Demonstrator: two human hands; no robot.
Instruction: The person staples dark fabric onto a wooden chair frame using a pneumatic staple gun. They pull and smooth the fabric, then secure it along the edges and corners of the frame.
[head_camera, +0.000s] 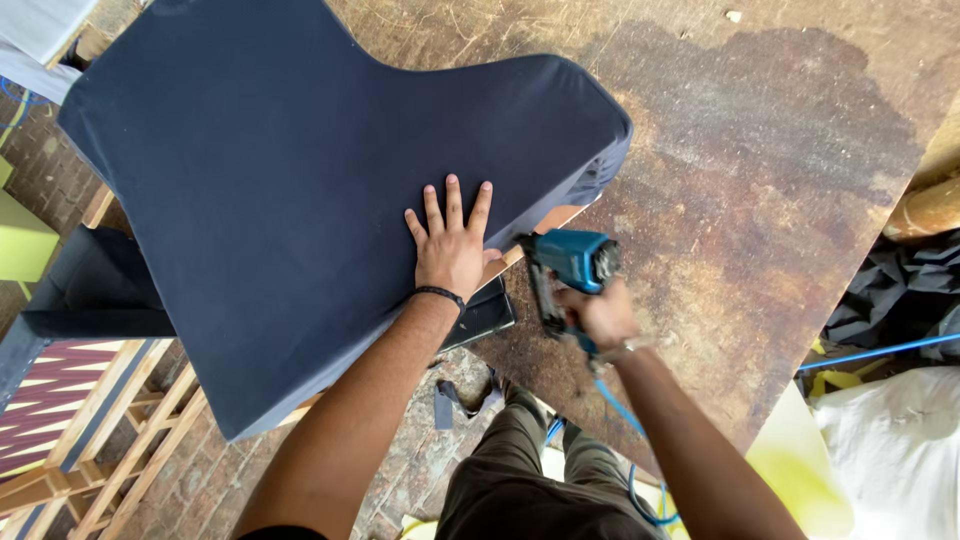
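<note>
Upholstered panel, covered in dark navy fabric, lay flat across the left and middle of the worn brown tabletop, its near left corner overhanging the tabletop edge above a brick floor. At the far left, below that overhang, stood wooden frames and a piece of patterned red-and-white fabric. Left hand pressed palm-down on the fabric near the panel's lower right edge, fingers spread apart and flat, clamped on nothing; a dark band sat on the wrist. Just beside that hand, a strip of bare wood showed under the fabric edge, and a dark flat piece lay beneath the panel at the tabletop edge. Right hand was closed around the grip of a teal pneumatic staple gun, fingers wrapped tight on the handle, the tool's nose held against the panel edge next to the left hand. A blue air hose ran down from the tool past the person's olive trousers. At the far right, off the tabletop, lay dark cloth, a second blue hose and white padding.
</note>
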